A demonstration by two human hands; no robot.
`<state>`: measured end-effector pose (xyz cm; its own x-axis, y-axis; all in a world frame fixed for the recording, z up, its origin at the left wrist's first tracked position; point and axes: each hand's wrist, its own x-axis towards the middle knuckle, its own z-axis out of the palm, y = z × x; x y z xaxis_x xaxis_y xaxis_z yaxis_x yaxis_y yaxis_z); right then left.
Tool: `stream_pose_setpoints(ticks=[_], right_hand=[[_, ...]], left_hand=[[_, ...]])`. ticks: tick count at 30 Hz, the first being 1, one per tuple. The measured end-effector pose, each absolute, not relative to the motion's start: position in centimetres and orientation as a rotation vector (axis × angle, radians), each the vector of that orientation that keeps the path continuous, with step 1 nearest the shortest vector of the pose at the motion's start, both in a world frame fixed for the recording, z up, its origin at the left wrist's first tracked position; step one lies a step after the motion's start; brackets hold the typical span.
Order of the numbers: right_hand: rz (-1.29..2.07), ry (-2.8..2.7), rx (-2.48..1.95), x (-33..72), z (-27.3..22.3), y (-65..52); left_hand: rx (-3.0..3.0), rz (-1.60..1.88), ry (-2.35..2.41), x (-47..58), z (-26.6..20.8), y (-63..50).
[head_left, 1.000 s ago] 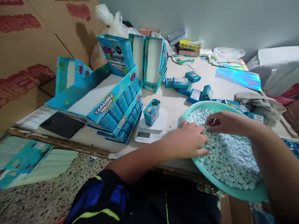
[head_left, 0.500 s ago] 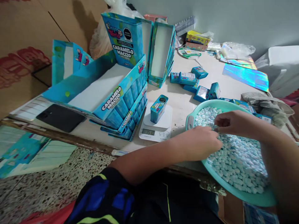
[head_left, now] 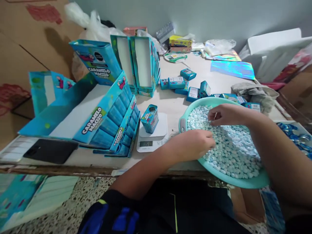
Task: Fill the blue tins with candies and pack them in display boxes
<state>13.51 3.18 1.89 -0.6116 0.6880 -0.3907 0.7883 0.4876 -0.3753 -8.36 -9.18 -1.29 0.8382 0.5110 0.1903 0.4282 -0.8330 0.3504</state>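
A turquoise basin (head_left: 234,185) holds a heap of small pale blue and white candies (head_left: 226,149). My right hand (head_left: 225,115) is over the far side of the heap with its fingers curled together. Lower and to the left, my left hand (head_left: 197,143) hangs above the basin's near left rim, fingers bent in a pinch; anything in either hand is hidden or too small to make out. Left of the basin, a blue candy box (head_left: 149,119) stands upright on a white digital scale (head_left: 143,146), with a round opening in its top.
Blue display cartons (head_left: 97,130) stand at the left, beside a black phone (head_left: 51,151). More upright display trays (head_left: 143,65) are behind the scale. Several small blue boxes (head_left: 176,83) lie beyond the basin, near a grey cloth (head_left: 253,92). A white box of blue-wrapped pieces (head_left: 302,138) sits right.
My hands, close together over the candies before, have moved apart, the right one farther from me. The view has swung right. The box on the scale has not moved.
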Motion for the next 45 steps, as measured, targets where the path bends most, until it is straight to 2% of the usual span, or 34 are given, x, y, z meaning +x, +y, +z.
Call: stream_pose_setpoints(ticks=[4, 7, 11, 14, 17, 26, 33, 38, 40, 43, 45], right_hand=[[-0.841, 2.522, 1.279, 13.7, 1.9, 3.3], [-0.86, 2.513, 1.279, 14.0, 1.7, 3.5], [-0.844, 2.507, 1.299, 13.9, 1.7, 3.5], [-0.849, 2.502, 1.316, 13.6, 1.9, 3.5], [-0.881, 2.497, 1.328, 13.5, 2.0, 3.5], [-0.785, 2.562, 1.352, 13.4, 2.9, 2.9], [-0.773, 2.569, 1.396, 13.6, 2.4, 3.2], [-0.694, 2.582, 1.456, 13.4, 2.5, 2.8], [-0.721, 2.551, 1.455, 13.5, 2.6, 2.9], [-0.761, 2.496, 1.475, 13.9, 2.4, 3.6], [-0.709, 2.497, 1.501, 14.4, 2.1, 4.1]], left_hand=[[2.591, 0.558, 0.749, -8.4, -1.4, -9.3], [2.526, 0.77, 0.824, -10.5, 0.3, -9.2], [2.318, 1.068, 1.354, -16.7, 3.6, -8.6], [2.064, 0.941, 1.879, -20.7, 4.4, -7.7], [2.018, 0.726, 2.078, -21.8, 4.0, -7.0], [2.068, 0.603, 2.062, -20.2, 4.5, -7.6], [2.068, 0.718, 2.118, -20.0, 3.9, -7.3], [2.064, 0.672, 2.159, -19.9, 3.7, -7.1], [2.147, 0.79, 2.165, -19.1, 3.9, -7.4], [2.398, 0.953, 1.818, -15.7, 3.7, -8.7], [2.575, 0.801, 1.349, -12.4, 3.0, -9.8]])
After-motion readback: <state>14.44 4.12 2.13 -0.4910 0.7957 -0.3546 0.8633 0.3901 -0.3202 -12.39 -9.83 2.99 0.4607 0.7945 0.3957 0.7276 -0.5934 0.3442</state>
